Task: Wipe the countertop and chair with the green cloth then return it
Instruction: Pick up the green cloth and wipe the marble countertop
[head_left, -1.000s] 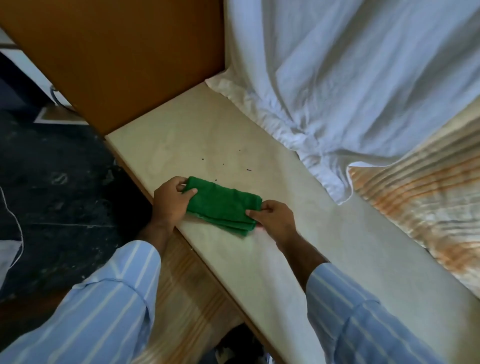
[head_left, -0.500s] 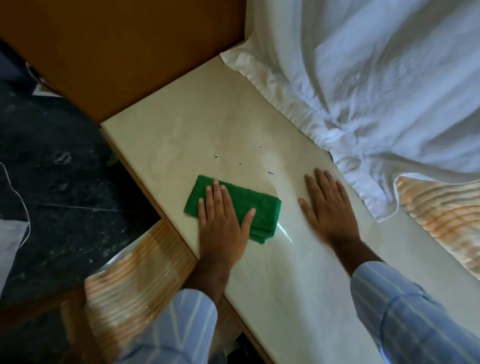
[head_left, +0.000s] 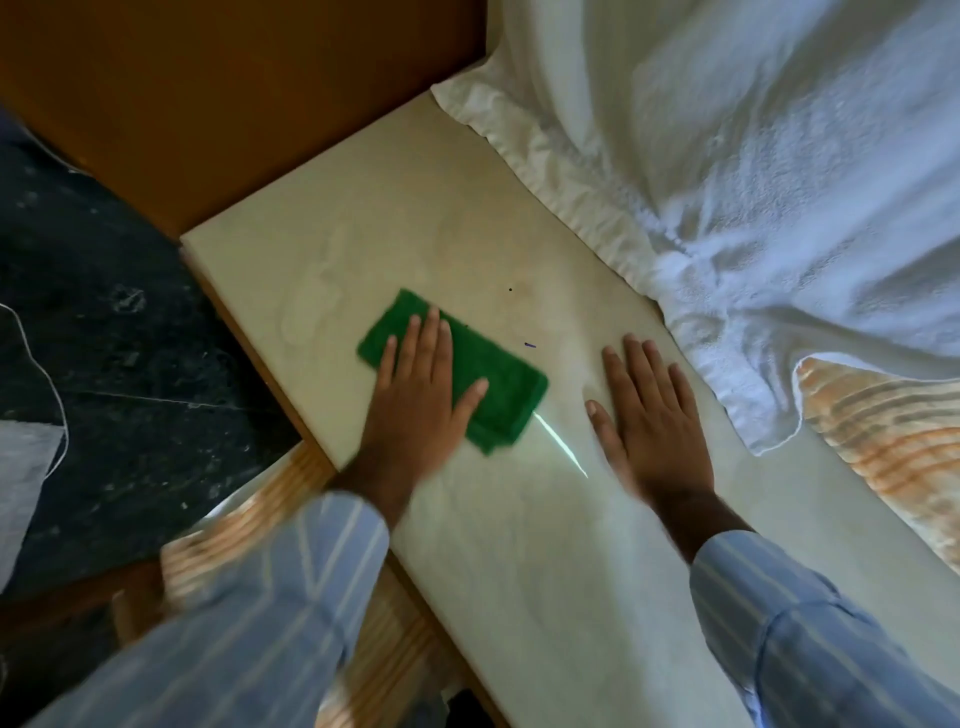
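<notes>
Surface (head_left: 519, 545) wipe is underway, by my read; far corner and right stretch look untouched, specks remain. Chair not in view, so that and the return are left. White towel (head_left: 727, 182) along far edge. Green cloth (head_left: 498, 379) folded near left edge, left hand (head_left: 421, 395) flat on it, fingers spread. Right hand (head_left: 649, 410) flat, empty, bracing beside it.

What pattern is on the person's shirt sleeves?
Light blue with thin pale stripes running along each sleeve, clearest in the head view.
</notes>
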